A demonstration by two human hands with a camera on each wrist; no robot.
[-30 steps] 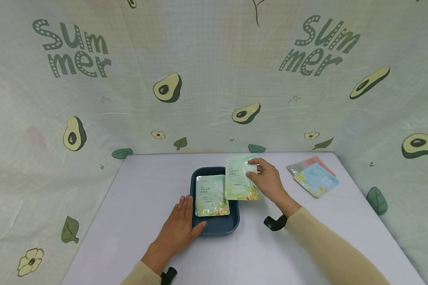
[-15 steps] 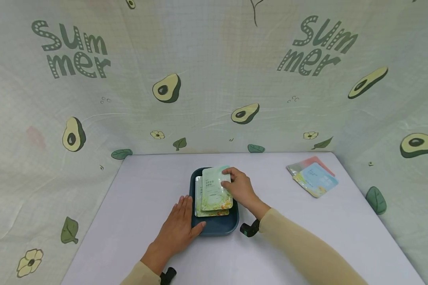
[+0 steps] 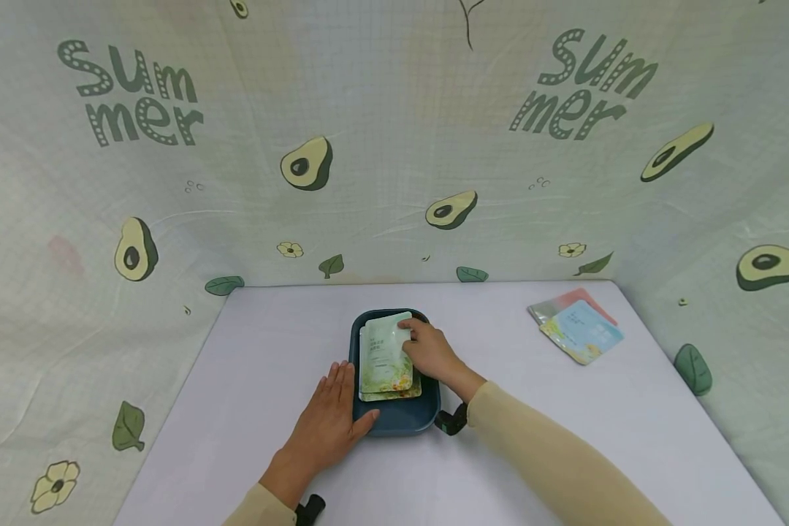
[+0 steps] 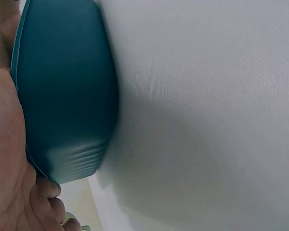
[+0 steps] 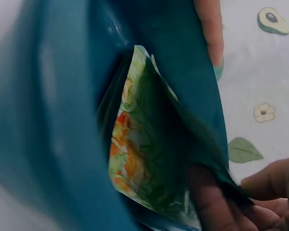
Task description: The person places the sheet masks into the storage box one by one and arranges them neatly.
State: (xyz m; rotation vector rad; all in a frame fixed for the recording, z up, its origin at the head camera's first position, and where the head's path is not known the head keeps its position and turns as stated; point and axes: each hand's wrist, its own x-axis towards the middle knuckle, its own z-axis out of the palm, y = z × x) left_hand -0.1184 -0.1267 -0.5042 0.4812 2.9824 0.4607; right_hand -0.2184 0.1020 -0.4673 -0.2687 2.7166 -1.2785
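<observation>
A dark blue tray [image 3: 404, 424] stands on the table, holding a light green sachet [image 3: 364, 395] that shows only at its left and lower edges. Over it lies a second light green sachet [image 3: 386, 358] with printed flowers, pinched along its right edge by my right hand [image 3: 430, 351]. In the right wrist view this upper sachet [image 5: 135, 154] bends within the tray walls, fingers under it and thumb on top. My left hand [image 3: 329, 413] rests against the tray's left side with straight fingers, its thumb over the lower left rim. The left wrist view shows the tray's outer wall [image 4: 67, 86] beside the palm.
At the back right of the white table [image 3: 513, 438], a blue sachet [image 3: 582, 332] partly covers a pink and silver one [image 3: 575, 297]. A cloth printed with avocados [image 3: 381, 146] hangs behind and at both sides.
My right hand has carried the upper green sachet leftward from the tray's right side to over the other sachet, and lowered it. The left hand has stayed at the tray's left side.
</observation>
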